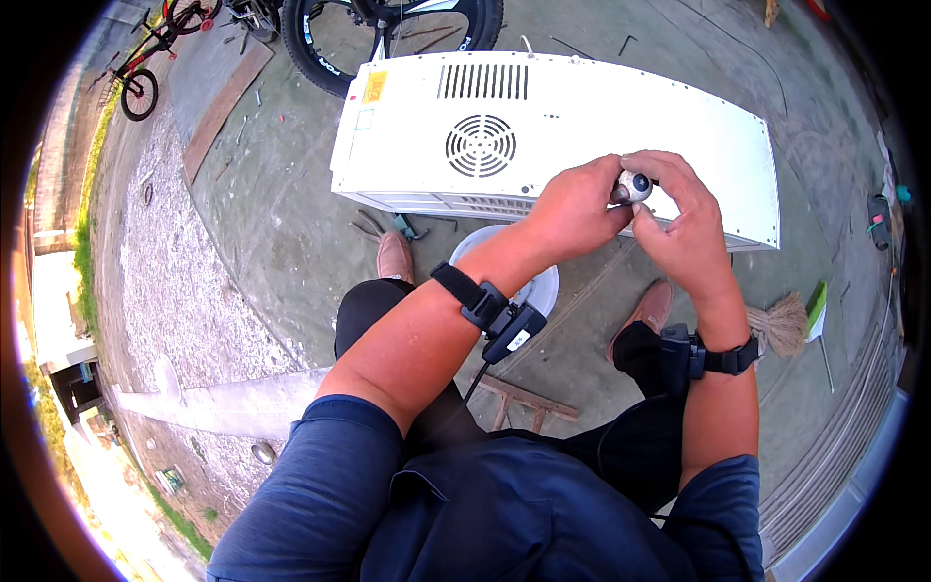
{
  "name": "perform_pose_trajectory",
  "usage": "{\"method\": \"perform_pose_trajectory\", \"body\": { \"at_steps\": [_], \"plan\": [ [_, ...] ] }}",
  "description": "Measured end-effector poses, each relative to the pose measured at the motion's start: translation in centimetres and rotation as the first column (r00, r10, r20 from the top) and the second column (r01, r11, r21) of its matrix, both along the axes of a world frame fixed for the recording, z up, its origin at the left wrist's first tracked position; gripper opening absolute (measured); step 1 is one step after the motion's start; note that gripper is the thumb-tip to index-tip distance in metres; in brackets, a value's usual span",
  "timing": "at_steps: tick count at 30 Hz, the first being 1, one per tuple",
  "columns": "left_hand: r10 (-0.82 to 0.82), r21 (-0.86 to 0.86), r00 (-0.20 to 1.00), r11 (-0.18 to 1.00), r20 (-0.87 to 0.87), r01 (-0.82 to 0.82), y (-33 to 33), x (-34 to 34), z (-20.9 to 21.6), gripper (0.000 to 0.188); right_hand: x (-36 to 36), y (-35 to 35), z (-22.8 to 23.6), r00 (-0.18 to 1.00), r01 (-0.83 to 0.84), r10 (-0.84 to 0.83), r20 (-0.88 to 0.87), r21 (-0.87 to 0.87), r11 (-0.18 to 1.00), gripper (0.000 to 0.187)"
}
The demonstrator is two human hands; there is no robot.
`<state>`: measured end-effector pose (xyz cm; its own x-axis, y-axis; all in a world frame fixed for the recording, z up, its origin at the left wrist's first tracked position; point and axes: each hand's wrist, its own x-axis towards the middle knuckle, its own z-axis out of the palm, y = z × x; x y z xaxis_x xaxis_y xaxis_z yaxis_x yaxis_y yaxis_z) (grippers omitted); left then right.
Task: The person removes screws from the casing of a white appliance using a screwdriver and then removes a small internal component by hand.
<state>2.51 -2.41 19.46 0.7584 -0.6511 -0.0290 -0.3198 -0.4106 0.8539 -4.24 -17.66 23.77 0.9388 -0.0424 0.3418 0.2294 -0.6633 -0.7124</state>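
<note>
Over the near edge of a long white metal casing (630, 107), both my hands come together. Between them is a small, grey-white, round-ended piece (634, 186) with a dark blue centre; its exact kind is hard to make out. My left hand (579, 202) is closed on its left side, thumb and fingers pinched in. From the right, my right hand (687, 218) curls thumb and fingers around it. The fingers hide most of its length. The casing lies on the floor, its slotted vent and round vent (480, 145) facing up.
A pale bucket (539, 291) stands under my left forearm, near a wooden stool (531, 396). Past the casing is a bicycle wheel (330, 73). A straw broom (779, 325) lies at right; another bicycle (141, 92) stands far left. Hand tools (402, 228) lie by my left foot.
</note>
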Motion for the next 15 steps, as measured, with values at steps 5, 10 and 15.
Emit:
{"method": "perform_pose_trajectory", "body": {
  "at_steps": [5, 10, 15],
  "plan": [
    [0.015, -0.055, 1.000, 0.998, 0.006, -0.015, -0.06, -0.15, 0.09, 0.031, -0.35, -0.36, 0.00, 0.980, 0.124, -0.137, -0.145, -0.094, 0.988, 0.039],
    [0.033, -0.042, 0.999, 0.999, 0.021, -0.032, -0.16, -0.14, -0.13, 0.032, -0.14, 0.26, 0.26, 1.000, 0.017, -0.017, 0.008, -0.045, 0.999, 0.041],
    [0.015, -0.034, 0.999, 0.999, 0.030, -0.014, -0.02, -0.08, 0.15, 0.037, -0.37, -0.17, -0.07, 0.993, 0.075, -0.081, -0.087, -0.069, 0.995, 0.042]
  ]
}}
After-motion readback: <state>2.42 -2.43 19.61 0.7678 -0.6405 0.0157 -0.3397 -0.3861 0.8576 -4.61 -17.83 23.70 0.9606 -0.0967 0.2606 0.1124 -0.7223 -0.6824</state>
